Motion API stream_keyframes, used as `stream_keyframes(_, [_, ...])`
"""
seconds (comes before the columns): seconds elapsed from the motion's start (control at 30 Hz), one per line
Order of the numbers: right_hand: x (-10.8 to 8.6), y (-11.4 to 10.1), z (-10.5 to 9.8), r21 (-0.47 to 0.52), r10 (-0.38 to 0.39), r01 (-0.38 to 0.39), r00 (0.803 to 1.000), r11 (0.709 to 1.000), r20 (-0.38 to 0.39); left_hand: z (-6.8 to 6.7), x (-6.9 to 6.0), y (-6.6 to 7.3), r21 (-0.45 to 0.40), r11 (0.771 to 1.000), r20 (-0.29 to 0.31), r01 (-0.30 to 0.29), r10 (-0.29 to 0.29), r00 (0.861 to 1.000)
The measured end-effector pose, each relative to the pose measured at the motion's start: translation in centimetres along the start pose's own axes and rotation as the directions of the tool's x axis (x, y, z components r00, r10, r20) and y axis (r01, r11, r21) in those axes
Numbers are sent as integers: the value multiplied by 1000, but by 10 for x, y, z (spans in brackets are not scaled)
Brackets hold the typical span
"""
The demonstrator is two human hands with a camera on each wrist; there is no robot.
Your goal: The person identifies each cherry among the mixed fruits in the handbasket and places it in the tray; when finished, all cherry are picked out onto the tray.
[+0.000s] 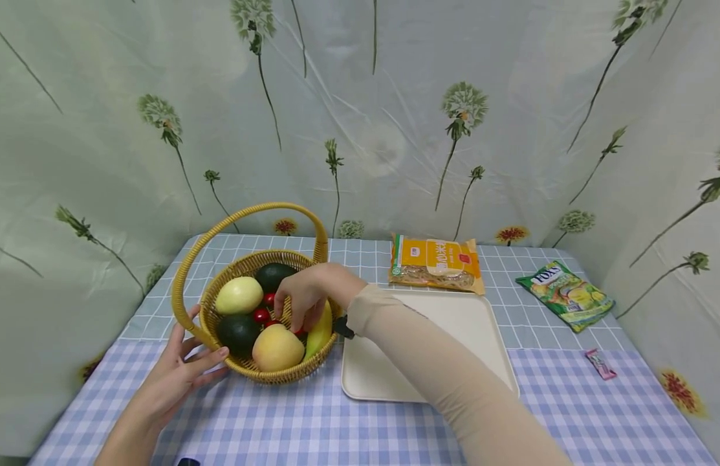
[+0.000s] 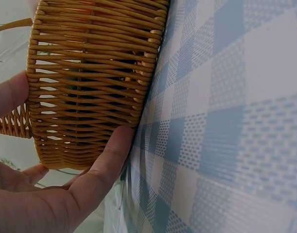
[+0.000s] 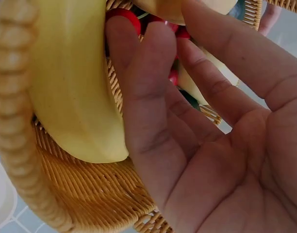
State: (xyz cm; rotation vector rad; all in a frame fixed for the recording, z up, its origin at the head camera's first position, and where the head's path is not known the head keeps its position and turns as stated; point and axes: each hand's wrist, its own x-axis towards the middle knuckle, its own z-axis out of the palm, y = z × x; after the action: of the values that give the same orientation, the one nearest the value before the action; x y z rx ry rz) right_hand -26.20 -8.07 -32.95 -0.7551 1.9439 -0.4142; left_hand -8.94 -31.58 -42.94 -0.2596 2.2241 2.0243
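Loosely splayed, the left hand (image 1: 182, 369) rests fingers and thumb against the wicker basket (image 1: 272, 377) toward the table's (image 1: 278, 427) left edge, while the right hand (image 1: 304, 294) reaches in, fingers bent down among red fruits (image 1: 261, 315) beside a banana (image 1: 319, 333); whether it grips one cannot be told. Rightward, a beige sleeve (image 1: 441, 362) crosses the cream tray (image 1: 371, 369), hiding part of it, and an orange noodle packet (image 1: 436, 262) with Chinese lettering lies at the tray's far edge. Near the table's right edge lie a green bag (image 1: 567, 294) reading FOX'S and a small pink wrapper (image 1: 601, 364).
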Motion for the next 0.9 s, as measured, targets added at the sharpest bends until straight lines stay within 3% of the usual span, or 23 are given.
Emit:
stream_keyframes(0.3, [6,-1,1,-24,-23,24,1000,999,14,0,-1,0,11,1000,-11,3,-3,1000])
stream_keyframes(0.57, [12,-2,-1,-114,-64,61,998,992,-17,1,0,1,24,1000,-13,17,-17,1000])
stream_keyframes(0.9, [16,-5,-4,-64,-58,55,998,996,-36,1,0,1,39,999,-23,25,-24,999])
